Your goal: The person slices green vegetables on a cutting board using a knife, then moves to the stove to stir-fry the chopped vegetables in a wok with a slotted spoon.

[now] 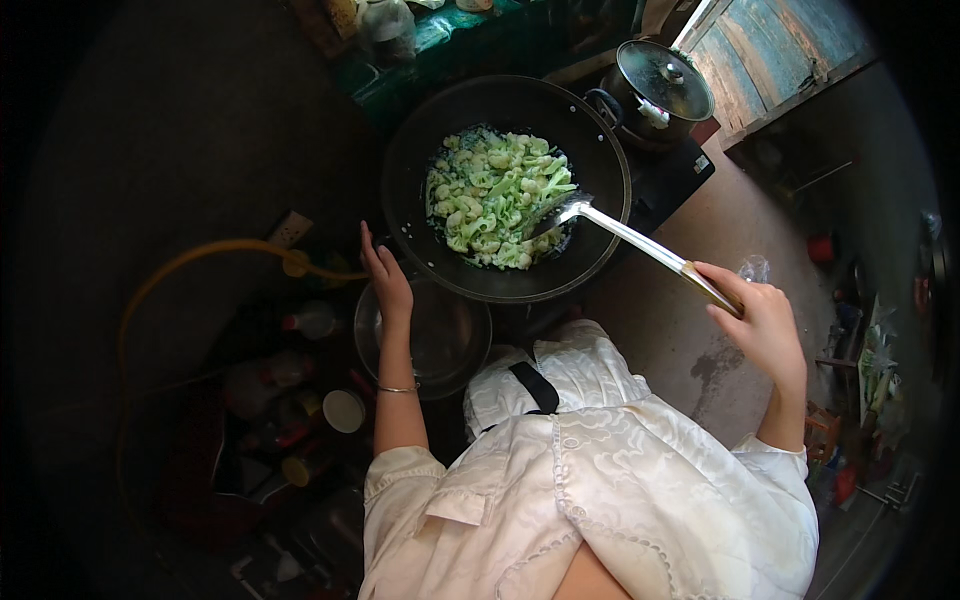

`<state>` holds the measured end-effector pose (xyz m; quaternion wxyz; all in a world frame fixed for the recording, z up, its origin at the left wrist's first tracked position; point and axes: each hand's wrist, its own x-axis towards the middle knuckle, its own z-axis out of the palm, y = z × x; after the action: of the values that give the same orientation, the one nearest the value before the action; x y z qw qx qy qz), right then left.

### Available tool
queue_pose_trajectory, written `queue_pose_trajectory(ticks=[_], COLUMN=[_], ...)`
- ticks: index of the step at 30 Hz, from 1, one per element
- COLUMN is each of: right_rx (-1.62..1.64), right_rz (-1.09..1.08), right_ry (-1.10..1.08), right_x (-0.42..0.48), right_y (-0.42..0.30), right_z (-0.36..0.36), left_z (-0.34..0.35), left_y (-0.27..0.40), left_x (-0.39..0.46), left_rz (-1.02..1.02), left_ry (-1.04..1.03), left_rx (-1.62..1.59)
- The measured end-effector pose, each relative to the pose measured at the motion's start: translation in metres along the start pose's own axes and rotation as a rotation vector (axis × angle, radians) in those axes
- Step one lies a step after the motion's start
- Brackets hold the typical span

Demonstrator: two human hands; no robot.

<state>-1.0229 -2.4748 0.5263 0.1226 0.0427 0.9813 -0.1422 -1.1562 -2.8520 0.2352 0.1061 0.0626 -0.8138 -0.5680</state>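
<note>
A large dark wok (600,247) holds chopped cauliflower (487,191), pale green and white, with some liquid around it. My right hand (757,315) grips the end of a metal spatula (630,236), whose blade rests among the cauliflower at the right side. At the wok's left rim is my left hand (388,281), its fingers straight and the thumb apart. It lies by the dark side handle; whether it touches the handle is hard to make out. A wide metal basin (457,337) sits below the wok, partly behind my left forearm.
A lidded pot (664,82) stands beyond the wok's right handle, near a black cooktop (679,184). A yellow hose (187,255) curves on the left near a power socket (290,229). Bottles and a white-topped container (343,411) sit lower left. A worn wooden door (772,52) is upper right.
</note>
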Motion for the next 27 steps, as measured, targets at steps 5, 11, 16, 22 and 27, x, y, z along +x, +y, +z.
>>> queue_pose_trajectory(ticks=[5, 11, 16, 22, 27], right_rx=[0.004, -0.021, 0.134, 0.845, 1.342], right_rz=[0.065, -0.015, -0.046, 0.256, 0.431], right_ry=[-0.146, -0.175, -0.168, -0.555, -0.732], right_x=[-0.016, 0.007, 0.014, 0.035, 0.062], right_y=[-0.011, -0.015, -0.019, -0.012, 0.0], right_z=[-0.027, 0.005, 0.014, 0.024, 0.069], left_z=[0.0, 0.003, -0.001, -0.001, -0.002], left_y=[-0.001, 0.001, 0.0, -0.002, -0.002], left_x=[-0.001, 0.0, -0.001, 0.0, 0.002], left_rz=[-0.002, -0.004, -0.013, -0.004, 0.008], left_ry=[-0.007, -0.016, -0.027, -0.012, -0.021], left_rx=[-0.024, -0.031, 0.001, -0.034, -0.028])
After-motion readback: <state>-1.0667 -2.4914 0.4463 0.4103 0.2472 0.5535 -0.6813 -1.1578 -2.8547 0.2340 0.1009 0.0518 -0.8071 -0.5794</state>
